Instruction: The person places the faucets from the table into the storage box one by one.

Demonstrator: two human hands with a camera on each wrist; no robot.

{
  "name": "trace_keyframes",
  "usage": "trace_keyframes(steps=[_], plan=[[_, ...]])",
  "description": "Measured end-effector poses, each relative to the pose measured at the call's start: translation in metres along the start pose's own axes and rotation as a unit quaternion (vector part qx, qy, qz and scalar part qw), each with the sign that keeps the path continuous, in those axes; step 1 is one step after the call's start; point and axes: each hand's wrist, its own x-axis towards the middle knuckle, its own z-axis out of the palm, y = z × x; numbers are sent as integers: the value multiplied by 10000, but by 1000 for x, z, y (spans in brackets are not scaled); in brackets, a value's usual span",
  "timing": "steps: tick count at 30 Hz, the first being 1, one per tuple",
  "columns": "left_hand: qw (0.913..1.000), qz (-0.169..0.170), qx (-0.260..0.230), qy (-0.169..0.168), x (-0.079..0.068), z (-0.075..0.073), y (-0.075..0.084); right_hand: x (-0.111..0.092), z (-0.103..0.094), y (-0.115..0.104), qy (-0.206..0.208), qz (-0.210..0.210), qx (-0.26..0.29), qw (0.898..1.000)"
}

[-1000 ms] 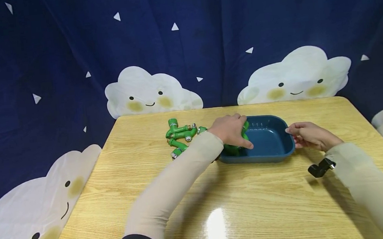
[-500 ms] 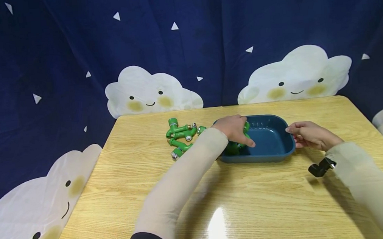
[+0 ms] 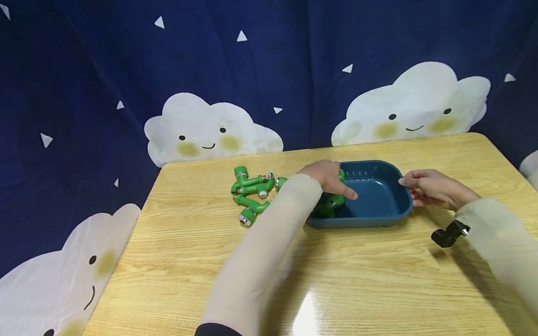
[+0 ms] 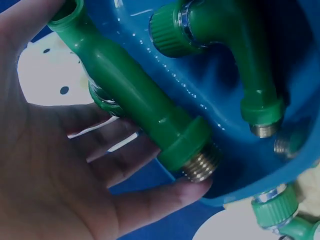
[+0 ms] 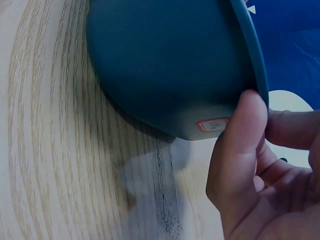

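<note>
A blue rectangular bin [image 3: 372, 197] stands on the table with green plastic taps inside its left part. My left hand [image 3: 326, 176] reaches down over that end, thumb spread toward the right. In the left wrist view its fingers are fairly straight and lie along a green tap [image 4: 135, 82], one fingertip touching the brass thread. Another green tap [image 4: 250, 65] with a ribbed knob lies beside it in the bin. My right hand [image 3: 436, 189] pinches the bin's right rim between thumb and fingers, seen closely in the right wrist view.
Several more green taps [image 3: 253, 183] lie in a cluster on the wooden table [image 3: 171, 262], left of the bin. A dark blue curtain [image 3: 221, 60] with cloud faces hangs behind the table's far edge.
My left hand has lifted slightly away from the tap, its thumb more spread and more green showing beneath it. My right hand keeps its hold on the rim.
</note>
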Motion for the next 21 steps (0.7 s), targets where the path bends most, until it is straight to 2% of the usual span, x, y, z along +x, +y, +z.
trace_keyframes(steps=[8,16,21], plan=[[9993,-320,-140,-142,0,-2,3,2,0,1,-3,29,56,10000],[9981,-392,-263,-400,7,-5,2,2,1,1,-13,54,110,9999],[9974,-447,-335,-444,8,-6,3,1,1,0,-5,56,65,10000]])
